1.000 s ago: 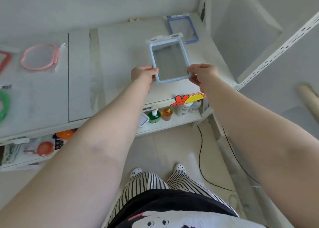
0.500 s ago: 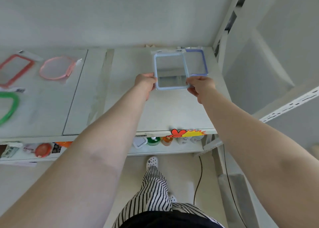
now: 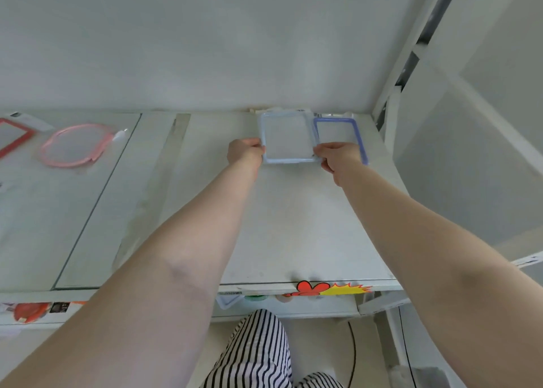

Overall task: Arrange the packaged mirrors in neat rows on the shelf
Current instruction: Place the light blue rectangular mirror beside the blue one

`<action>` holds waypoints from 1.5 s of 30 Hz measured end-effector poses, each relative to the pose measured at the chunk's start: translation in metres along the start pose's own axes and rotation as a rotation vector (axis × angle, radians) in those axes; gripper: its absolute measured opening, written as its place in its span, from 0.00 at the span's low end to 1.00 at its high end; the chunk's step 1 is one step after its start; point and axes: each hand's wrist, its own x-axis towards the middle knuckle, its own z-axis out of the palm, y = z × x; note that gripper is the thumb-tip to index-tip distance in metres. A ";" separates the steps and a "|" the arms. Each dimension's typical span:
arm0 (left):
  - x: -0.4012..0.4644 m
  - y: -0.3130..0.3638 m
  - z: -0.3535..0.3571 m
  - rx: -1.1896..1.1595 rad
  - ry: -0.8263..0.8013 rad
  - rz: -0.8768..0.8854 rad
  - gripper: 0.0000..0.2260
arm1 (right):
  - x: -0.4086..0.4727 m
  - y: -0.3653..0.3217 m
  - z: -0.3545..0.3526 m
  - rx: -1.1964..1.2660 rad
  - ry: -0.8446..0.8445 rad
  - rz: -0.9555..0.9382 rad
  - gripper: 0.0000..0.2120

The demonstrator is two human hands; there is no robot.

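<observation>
A light-blue rectangular packaged mirror [image 3: 286, 138] lies at the back of the white shelf [image 3: 293, 226], close to the rear wall. My left hand [image 3: 245, 152] grips its near left corner and my right hand [image 3: 338, 157] grips its near right corner. Directly to its right lies a darker blue rectangular mirror [image 3: 338, 130], edge to edge with it and partly hidden by my right hand. Far left on the shelf lie a pink round mirror [image 3: 76, 145] and a red rectangular mirror [image 3: 14, 139], cut off by the frame edge.
A white upright post [image 3: 411, 49] and side panel close off the shelf's right end. A lower shelf [image 3: 293, 308] holds small bottles and packages. A flower-and-burst sticker [image 3: 329, 288] marks the front edge. Striped trousers and a black cable show on the floor.
Both hands carried the light-blue mirror from above the shelf's front-middle to the back, setting it down beside the darker blue mirror. The view tilted up and nearer.
</observation>
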 end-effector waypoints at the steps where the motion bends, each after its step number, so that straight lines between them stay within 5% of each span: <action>1: 0.005 -0.002 0.001 -0.003 0.001 0.006 0.16 | 0.007 0.001 0.003 -0.009 -0.004 -0.012 0.07; 13: 0.052 -0.019 0.023 0.050 -0.033 0.033 0.16 | 0.056 0.018 0.016 -0.363 0.034 -0.178 0.09; 20: 0.053 -0.032 0.024 0.269 0.007 0.123 0.15 | 0.057 0.032 0.023 -0.535 0.103 -0.218 0.04; 26: 0.045 -0.033 0.024 0.332 0.018 0.180 0.15 | 0.053 0.039 0.014 -0.692 0.282 -0.264 0.24; 29: 0.039 -0.033 0.027 0.361 0.002 0.214 0.06 | 0.051 0.044 0.008 -0.730 0.311 -0.223 0.35; 34: 0.039 -0.040 0.032 0.452 -0.055 0.333 0.05 | 0.053 0.049 0.000 -0.796 0.287 -0.145 0.47; 39: 0.035 -0.039 0.036 0.473 -0.047 0.319 0.18 | 0.058 0.053 -0.008 -0.877 0.239 -0.143 0.47; 45: 0.023 -0.038 0.047 0.447 -0.090 0.312 0.20 | 0.063 0.052 -0.025 -0.916 0.223 -0.137 0.48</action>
